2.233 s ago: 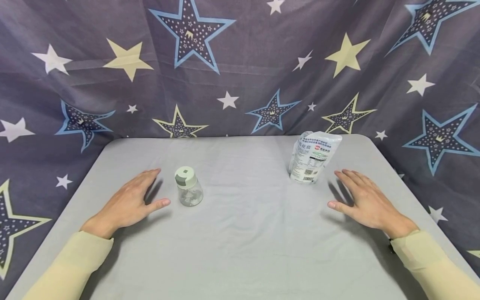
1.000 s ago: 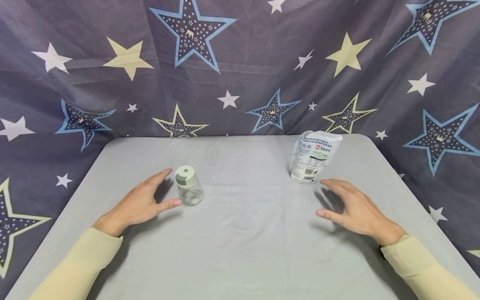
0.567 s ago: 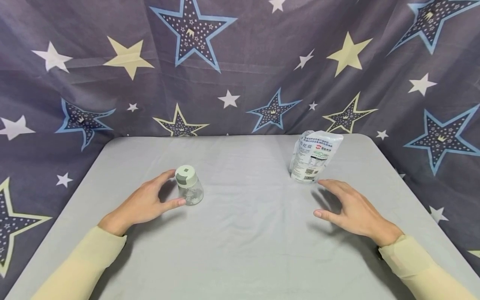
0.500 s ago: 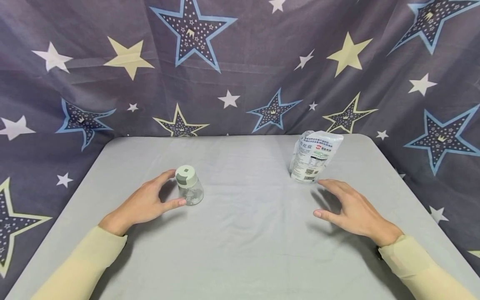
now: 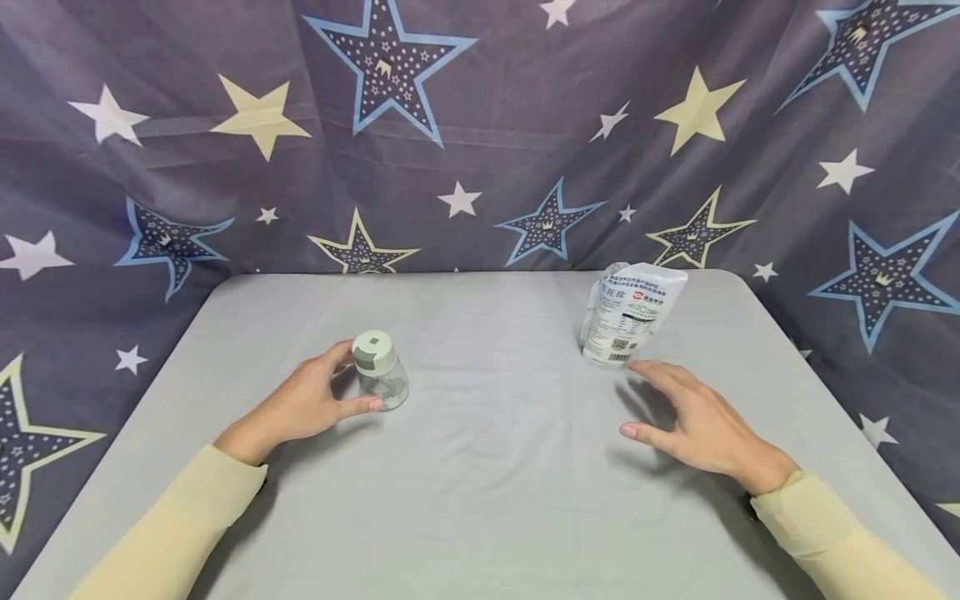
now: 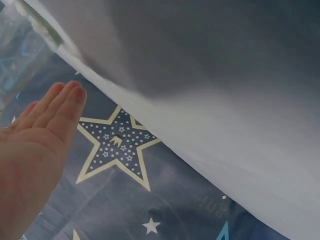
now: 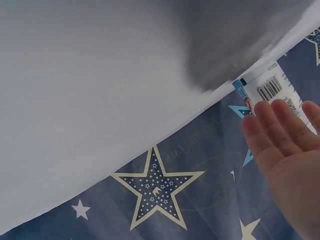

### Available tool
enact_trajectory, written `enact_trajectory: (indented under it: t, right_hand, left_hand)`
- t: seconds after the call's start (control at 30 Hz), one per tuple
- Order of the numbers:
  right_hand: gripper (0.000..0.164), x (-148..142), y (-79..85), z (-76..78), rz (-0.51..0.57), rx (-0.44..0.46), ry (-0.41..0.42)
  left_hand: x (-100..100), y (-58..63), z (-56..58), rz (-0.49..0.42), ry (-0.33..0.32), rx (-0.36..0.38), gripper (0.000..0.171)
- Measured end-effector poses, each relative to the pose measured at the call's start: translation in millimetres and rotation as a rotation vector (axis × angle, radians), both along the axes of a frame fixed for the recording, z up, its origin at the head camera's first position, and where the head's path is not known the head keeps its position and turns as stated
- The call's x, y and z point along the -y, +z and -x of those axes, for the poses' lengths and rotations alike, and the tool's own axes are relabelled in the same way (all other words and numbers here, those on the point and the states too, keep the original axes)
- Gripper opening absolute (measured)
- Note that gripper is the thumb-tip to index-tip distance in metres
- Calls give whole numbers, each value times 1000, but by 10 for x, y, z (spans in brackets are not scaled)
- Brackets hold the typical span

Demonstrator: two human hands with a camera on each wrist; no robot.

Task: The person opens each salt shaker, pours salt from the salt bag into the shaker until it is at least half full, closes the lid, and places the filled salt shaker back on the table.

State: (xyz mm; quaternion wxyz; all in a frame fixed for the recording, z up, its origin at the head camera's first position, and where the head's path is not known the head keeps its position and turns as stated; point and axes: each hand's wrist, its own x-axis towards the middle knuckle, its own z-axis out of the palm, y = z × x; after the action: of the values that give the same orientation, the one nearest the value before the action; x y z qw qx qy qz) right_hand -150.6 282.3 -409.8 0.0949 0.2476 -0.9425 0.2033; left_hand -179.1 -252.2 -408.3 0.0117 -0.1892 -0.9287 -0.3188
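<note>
Head view, capped jar: we are seeing the capped jar standing upright on the gray table, at the mouth of the gap between the left thumb and index finger.
Head view, left hand: the left hand is curving loosely; its thumb tip is overlapping the jar's lower wall and its index fingertip is lying beside the cap. We are seeing no closed grasp, and cannot tell if the 2 digits are touching.
Head view, salt pouch: the salt pouch is standing with its base just beside the right index fingertip.
Head view, right hand: the right hand is holding nothing, thumb and fingers spreading apart.
Left wrist view, fingers: we are seeing them extending together, the jar's clear wall blurring at the upper left corner.
Right wrist view, barcode: it is showing behind 4 loosely extending fingers; contact we cannot tell.
</note>
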Motion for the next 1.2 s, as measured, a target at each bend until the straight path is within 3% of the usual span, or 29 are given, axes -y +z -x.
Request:
enact_trajectory:
  t: [0.47,0.9,1.2]
  right_hand:
    - [86,50,13,-3,10,-6,30]
    - [88,92,23,-4,20,18,51]
    - [89,138,34,3,47,34,63]
  left_hand:
    - [-73,-18,52,-41,-9,1,80]
    - [-127,-21,56,-44,-13,53,64]
    - [-143,-16,60,-79,-11,80,63]
